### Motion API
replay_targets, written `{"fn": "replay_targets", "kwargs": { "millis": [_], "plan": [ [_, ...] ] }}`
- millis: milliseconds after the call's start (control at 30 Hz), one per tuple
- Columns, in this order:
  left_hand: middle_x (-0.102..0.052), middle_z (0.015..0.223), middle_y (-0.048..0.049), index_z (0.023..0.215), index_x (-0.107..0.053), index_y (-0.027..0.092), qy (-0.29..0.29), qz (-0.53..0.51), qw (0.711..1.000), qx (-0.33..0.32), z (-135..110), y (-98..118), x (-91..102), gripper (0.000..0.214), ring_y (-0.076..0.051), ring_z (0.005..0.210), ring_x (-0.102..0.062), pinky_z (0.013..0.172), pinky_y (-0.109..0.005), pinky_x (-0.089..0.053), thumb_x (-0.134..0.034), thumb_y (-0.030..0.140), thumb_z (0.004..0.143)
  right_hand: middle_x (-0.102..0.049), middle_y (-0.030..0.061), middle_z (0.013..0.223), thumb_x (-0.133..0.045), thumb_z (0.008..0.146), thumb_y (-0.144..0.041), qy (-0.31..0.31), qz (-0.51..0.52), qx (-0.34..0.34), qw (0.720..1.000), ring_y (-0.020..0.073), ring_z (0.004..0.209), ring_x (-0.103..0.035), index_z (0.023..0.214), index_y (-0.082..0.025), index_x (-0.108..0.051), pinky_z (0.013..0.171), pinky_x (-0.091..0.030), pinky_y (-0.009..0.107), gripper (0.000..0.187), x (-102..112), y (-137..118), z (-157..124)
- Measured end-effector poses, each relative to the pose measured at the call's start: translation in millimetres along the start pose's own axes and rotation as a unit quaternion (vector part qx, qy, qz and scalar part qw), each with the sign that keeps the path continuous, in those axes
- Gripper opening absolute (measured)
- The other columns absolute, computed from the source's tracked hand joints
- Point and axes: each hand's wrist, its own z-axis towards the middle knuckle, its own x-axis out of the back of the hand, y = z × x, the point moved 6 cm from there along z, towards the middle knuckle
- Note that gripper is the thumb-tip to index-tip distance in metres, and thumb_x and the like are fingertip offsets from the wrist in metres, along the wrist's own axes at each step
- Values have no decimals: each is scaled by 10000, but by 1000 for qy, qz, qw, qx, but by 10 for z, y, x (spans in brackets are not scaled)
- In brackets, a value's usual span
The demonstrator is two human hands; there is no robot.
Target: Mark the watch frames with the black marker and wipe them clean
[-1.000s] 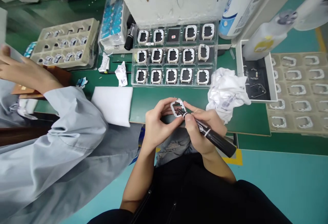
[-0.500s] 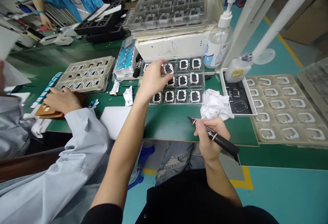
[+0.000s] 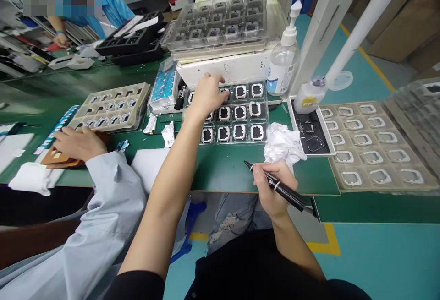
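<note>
My left hand (image 3: 209, 94) reaches over a clear plastic tray (image 3: 215, 143). Its thumb and fingers close around a small white-rimmed frame with a dark centre (image 3: 224, 92) in the back row, partly covering it. Rows of similar frames, such as one at the front right (image 3: 257, 132), lie in the tray's pockets. Nearer to me, my right hand (image 3: 276, 185) is closed around a black marker (image 3: 287, 193). The marker is uncapped, its dark tip pointing left above the green table.
Crumpled white paper (image 3: 283, 142) lies right of the tray, beside a white box (image 3: 330, 150) and a beige tray of frames (image 3: 374, 174). A pump bottle (image 3: 282, 68) stands behind. At left, a co-worker's hand (image 3: 80, 144) rests on an orange-brown pad.
The view has shifted slightly. My left hand stays at the same back-row frame, its thumb drawn higher. My right hand still holds the marker in much the same pose.
</note>
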Motion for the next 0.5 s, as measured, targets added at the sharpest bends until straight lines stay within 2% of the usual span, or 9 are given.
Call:
{"fn": "replay_targets", "kwargs": {
  "millis": [67, 167, 300, 433, 500],
  "plan": [
    [-724, 1538, -215, 1398, -832, 193, -14, -2, 1000, -16, 34, 182, -38, 400, -445, 1456, -676, 1344, -598, -509, -801, 344, 1029, -887, -7, 902, -852, 1090, -279, -1, 0, 0, 1000, 117, 546, -713, 966, -257, -723, 565, -589, 253, 180, 4, 2, -8],
    [-767, 1398, -195, 1289, -834, 183, -51, -18, 998, -19, 130, 352, -155, 364, -431, 1408, -675, 1304, -585, -540, -863, 387, 990, -879, -4, 879, -846, 1097, -295, -2, -6, -3, 1000, 123, 542, -714, 969, -257, -733, 556, -588, 257, 175, 11, 5, -11],
    [-794, 1266, -167, 1205, -822, 176, -64, -39, 997, -7, 238, 354, -260, 371, -413, 1309, -723, 1225, -563, -600, -948, 377, 920, -878, -9, 868, -843, 1094, -299, 5, -16, 8, 1000, 124, 544, -724, 954, -257, -725, 549, -591, 249, 188, 9, -20, -3],
    [-787, 1208, -135, 1175, -763, 199, -20, -74, 997, -20, 253, 286, -285, 431, -393, 1232, -736, 1214, -619, -604, -1022, 283, 840, -878, -21, 873, -847, 1079, -262, 3, -14, 21, 1000, 116, 542, -726, 953, -255, -712, 540, -581, 236, 185, -13, -38, 8],
    [-783, 1216, -129, 1196, -741, 210, 3, -86, 995, -46, 225, 298, -301, 431, -398, 1253, -730, 1235, -660, -580, -985, 174, 843, -877, -24, 875, -849, 1073, -248, 4, -15, 24, 1000, 111, 537, -721, 956, -254, -710, 538, -576, 233, 181, -17, -39, 14]
  ]
}}
